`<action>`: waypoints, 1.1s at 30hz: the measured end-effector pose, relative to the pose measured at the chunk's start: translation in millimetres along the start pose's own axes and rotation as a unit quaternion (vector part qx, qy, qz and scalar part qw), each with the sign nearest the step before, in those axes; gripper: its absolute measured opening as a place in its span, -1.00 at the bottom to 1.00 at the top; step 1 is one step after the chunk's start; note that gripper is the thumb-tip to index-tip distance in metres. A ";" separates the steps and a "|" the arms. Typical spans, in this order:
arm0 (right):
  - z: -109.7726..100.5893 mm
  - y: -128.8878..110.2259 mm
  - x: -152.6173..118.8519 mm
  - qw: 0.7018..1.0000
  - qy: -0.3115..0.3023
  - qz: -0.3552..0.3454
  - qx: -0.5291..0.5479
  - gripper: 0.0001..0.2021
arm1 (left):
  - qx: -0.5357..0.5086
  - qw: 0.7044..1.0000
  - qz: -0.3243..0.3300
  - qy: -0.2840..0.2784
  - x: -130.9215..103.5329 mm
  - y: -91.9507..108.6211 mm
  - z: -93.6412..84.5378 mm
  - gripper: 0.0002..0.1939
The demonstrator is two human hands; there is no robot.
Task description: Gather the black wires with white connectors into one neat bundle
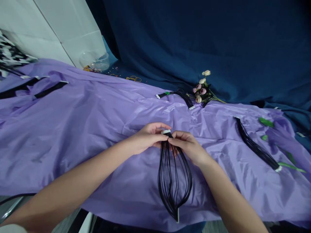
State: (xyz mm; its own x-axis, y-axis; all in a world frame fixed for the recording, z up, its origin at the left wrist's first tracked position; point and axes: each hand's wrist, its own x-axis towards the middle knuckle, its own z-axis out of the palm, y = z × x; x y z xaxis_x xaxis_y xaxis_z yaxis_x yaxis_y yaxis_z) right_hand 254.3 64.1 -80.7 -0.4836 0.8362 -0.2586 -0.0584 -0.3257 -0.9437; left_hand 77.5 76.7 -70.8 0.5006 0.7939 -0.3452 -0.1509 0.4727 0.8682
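Note:
A bundle of thin black wires (pixel 170 174) has a white connector (pixel 166 131) at its upper end and another white connector (pixel 178 215) at its lower end, near the table's front edge. Between the two ends the wires bulge apart into a loop. My left hand (pixel 150 137) pinches the bundle just beside the upper connector, thumb in front. From the right, my right hand (pixel 186 144) grips the wires right below that connector, and its thumb tip meets my left thumb. Fingers behind the wires are partly hidden.
Purple sheeting (pixel 102 119) covers the table. A black cable bundle (pixel 181 94) lies at the back beside artificial flowers (pixel 201 89), another cable (pixel 257 145) on the right, and several at far left. A clear tub (pixel 98 61) stands behind, near yellow bands (pixel 133 78).

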 end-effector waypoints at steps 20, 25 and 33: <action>-2.2 -9.2 -3.3 0.984 -0.047 0.102 0.140 -0.80 | -0.088 0.995 -0.015 -0.045 1.7 2.9 -1.6 -0.58; -4.4 -13.8 -5.4 0.967 -0.067 0.147 0.197 -0.82 | -0.110 0.992 -0.045 -0.051 2.8 3.7 -2.7 -0.60; -1.6 -13.9 -6.1 0.974 -0.045 0.130 0.177 -0.83 | -0.144 0.986 -0.064 -0.059 4.0 3.2 -4.7 -0.67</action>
State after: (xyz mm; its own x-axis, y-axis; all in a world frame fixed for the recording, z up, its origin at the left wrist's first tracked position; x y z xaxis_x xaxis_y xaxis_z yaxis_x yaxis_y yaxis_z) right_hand 259.5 64.2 -66.4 -0.5960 0.6683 -0.4452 -0.2142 -0.6667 -0.7139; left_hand 75.0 83.2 -71.1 0.6239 0.6792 -0.3867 -0.3081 0.6685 0.6769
